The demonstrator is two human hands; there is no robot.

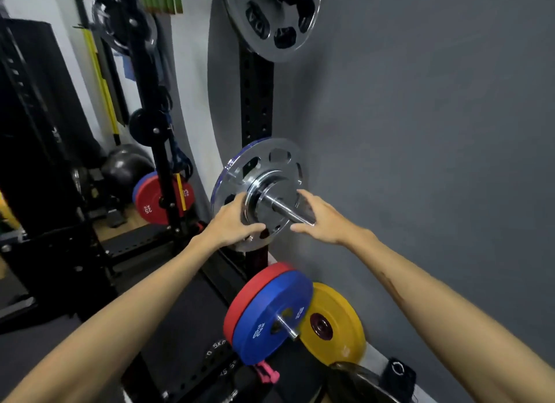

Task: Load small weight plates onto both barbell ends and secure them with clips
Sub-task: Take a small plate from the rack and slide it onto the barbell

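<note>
Both hands reach to a storage peg (292,213) on the black rack upright (255,102) by the grey wall. The left hand (237,219) has its grip curled over the left rim of the small silver plate (264,204) that sits frontmost on the peg, thumb at its lower edge. Behind it sits a larger silver plate (261,162) with oval holes. The right hand (318,219) is at the small plate's right edge, fingers fairly straight; whether they touch it I cannot tell. Lower on the rack hang a blue plate (270,321) printed "20" and a red plate (252,288) behind it; a yellow plate (333,324) leans at the wall. A farther red plate (153,204) reads "25".
</note>
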